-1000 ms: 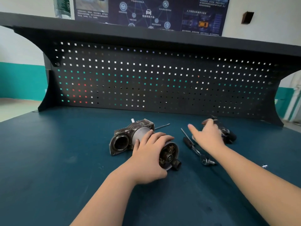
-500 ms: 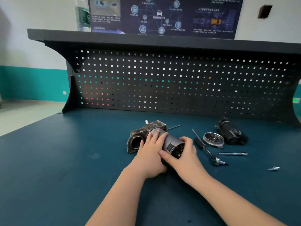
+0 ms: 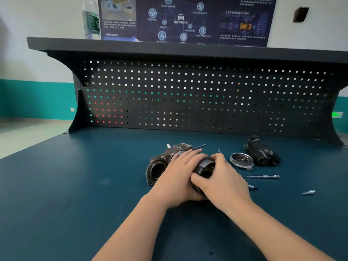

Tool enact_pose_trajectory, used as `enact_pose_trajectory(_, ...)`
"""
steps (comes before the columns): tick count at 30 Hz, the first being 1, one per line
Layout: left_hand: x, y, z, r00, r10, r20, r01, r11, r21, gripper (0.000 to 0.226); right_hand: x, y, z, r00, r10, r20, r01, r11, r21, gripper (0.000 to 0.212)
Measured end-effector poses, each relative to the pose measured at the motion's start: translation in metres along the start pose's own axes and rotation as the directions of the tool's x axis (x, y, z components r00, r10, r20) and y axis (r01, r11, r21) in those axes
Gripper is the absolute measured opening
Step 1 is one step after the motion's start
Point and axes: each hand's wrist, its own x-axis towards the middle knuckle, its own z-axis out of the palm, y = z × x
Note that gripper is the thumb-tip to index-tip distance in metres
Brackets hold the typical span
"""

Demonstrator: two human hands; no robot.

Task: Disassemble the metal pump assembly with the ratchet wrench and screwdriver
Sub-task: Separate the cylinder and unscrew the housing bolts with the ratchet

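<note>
A: Pump assembly [image 3: 165,162], where is it, and what have the hands got?

B: It lies on its side on the counter [image 3: 75,194], just in front of the pegboard [image 3: 188,95]. Both hands are on it. The left hand [image 3: 177,178] lies over the middle of the body with fingers curved around it; the right hand [image 3: 222,178] wraps fingers and thumb round the dark cylindrical end piece [image 3: 204,167], which touches the left hand.

A: How far along?

B: Partway, I'd judge. A round metal cap [image 3: 241,160] and a black motor-like part [image 3: 261,151] lie apart to the right, near a long bolt [image 3: 263,176] and a small screw [image 3: 308,192]. The main housing and the cylinder look joined, so separating them seems the step in hand.

A: And the tools?

B: Mostly hidden behind the right hand; only a silver tip [image 3: 252,187] shows, so I cannot tell which tool it is.

A: How does the assembly look?

B: Worn grey-brown cast metal, a large round opening facing left, a small stud on top.
</note>
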Motion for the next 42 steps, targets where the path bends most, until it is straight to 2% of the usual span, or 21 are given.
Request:
enact_pose_trajectory(3,0.001,0.006,-0.004,0.991,-0.018,-0.129,-0.003,0.987,-0.158,0.087,0.007,-0.011,-0.016,1.0,-0.016,-0.013,0.015,0.999,-0.048,0.065)
enact_pose_trajectory(6,0.001,0.015,-0.01,0.978,-0.073,-0.195,0.019,0.965,-0.263,0.078,0.013,-0.021,-0.031,0.998,-0.027,0.05,0.031,0.996,-0.085,0.059)
enact_pose_trajectory(9,0.002,0.02,-0.017,0.972,-0.109,-0.209,0.047,0.96,-0.278,0.075,0.016,-0.025,-0.042,0.994,-0.052,0.092,0.06,0.995,-0.077,0.052)
enact_pose_trajectory(12,0.004,0.023,-0.02,0.968,-0.132,-0.213,0.07,0.959,-0.273,0.07,0.017,-0.024,-0.049,0.99,-0.089,0.106,0.092,0.995,-0.032,0.056)
enact_pose_trajectory(15,0.005,0.026,-0.021,0.966,-0.14,-0.219,0.083,0.965,-0.249,0.069,0.017,-0.021,-0.053,0.983,-0.123,0.134,0.119,0.992,0.035,0.063)
enact_pose_trajectory(18,0.005,0.027,-0.02,0.967,-0.135,-0.215,0.081,0.967,-0.242,0.069,0.02,-0.018,-0.054,0.966,-0.133,0.22,0.11,0.987,0.116,0.073)
enact_pose_trajectory(21,0.005,0.028,-0.02,0.967,-0.122,-0.224,0.068,0.97,-0.235,0.067,0.023,-0.011,-0.057,0.938,-0.152,0.311,0.111,0.983,0.146,0.1)
enact_pose_trajectory(22,0.004,0.028,-0.021,0.965,-0.118,-0.235,0.061,0.969,-0.239,0.066,0.024,-0.009,-0.06,0.931,-0.17,0.323,0.103,0.972,0.212,0.107)
enact_pose_trajectory(23,0.004,0.027,-0.022,0.961,-0.117,-0.249,0.053,0.966,-0.252,0.065,0.025,-0.006,-0.061,0.925,-0.194,0.325,0.081,0.94,0.33,0.108)
enact_pose_trajectory(25,0.004,0.027,-0.025,0.957,-0.119,-0.265,0.042,0.96,-0.279,0.064,0.025,-0.001,-0.062,0.917,-0.236,0.323,0.002,0.81,0.586,0.092)
enact_pose_trajectory(26,0.004,0.027,-0.025,0.957,-0.118,-0.265,0.04,0.958,-0.283,0.065,0.026,0.001,-0.061,0.917,-0.236,0.321,-0.034,0.756,0.654,0.088)
enact_pose_trajectory(31,0.002,0.027,-0.026,0.956,-0.118,-0.27,0.041,0.961,-0.273,0.067,0.032,0.008,-0.051,0.929,-0.219,0.3,-0.098,0.634,0.767,0.086)
enact_pose_trajectory(35,0.003,0.027,-0.026,0.96,-0.125,-0.25,0.053,0.959,-0.277,0.067,0.037,0.013,-0.052,0.936,-0.195,0.292,-0.185,0.432,0.883,0.09)
enact_pose_trajectory(39,0.003,0.026,-0.03,0.961,-0.137,-0.24,0.062,0.953,-0.295,0.067,0.036,0.017,-0.056,0.942,-0.151,0.301,-0.264,0.223,0.938,0.076)
enact_pose_trajectory(40,0.003,0.026,-0.032,0.959,-0.142,-0.244,0.065,0.952,-0.299,0.067,0.034,0.016,-0.056,0.947,-0.147,0.286,-0.252,0.215,0.943,0.068)
enact_pose_trajectory(42,0.002,0.028,-0.034,0.959,-0.151,-0.241,0.072,0.949,-0.308,0.067,0.031,0.014,-0.052,0.964,-0.168,0.207,-0.148,0.306,0.94,0.05)
